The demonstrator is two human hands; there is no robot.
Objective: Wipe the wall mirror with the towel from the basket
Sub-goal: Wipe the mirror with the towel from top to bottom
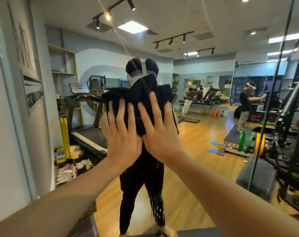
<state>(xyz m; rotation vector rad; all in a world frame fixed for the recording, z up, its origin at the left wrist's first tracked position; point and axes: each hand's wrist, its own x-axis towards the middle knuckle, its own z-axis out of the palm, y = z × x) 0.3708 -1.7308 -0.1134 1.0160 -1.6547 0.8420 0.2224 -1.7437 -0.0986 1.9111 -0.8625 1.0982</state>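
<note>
The fingers of the left hand (123,132) and the right hand (158,129) are straight and spread apart, pressing the dark towel (138,98) flat on the wall mirror (205,134), about at head height (the palms touch each other). To wipe well, the person should probably keep even pressure under both palms and move in overlapping lines, so that the bunched cloth does not slip.
</note>
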